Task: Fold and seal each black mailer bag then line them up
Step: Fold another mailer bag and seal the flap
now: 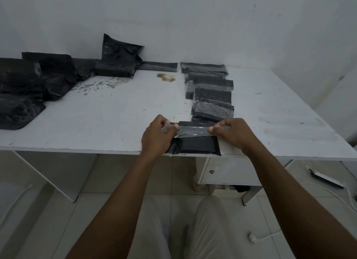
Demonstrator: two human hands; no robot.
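Far left on the table (116,112), a pile of loose black bags (29,88) lies slumped and creased, so I judge this film to be thin, light and floppy. My left hand (156,137) is curled, thumb and fingers pinching the left end of the glossy flap (193,132) of the mailer bag (195,145). The bag lies at the table's near edge, its lower rim just over it. The folded body looks full enough to stay put, but the plastic looks slick, so I'd hold the flap by its corners and press along the strip. Just beyond the bag runs the row of folded bags (210,90). My right hand (233,135) pinches the flap's right end in the same way.
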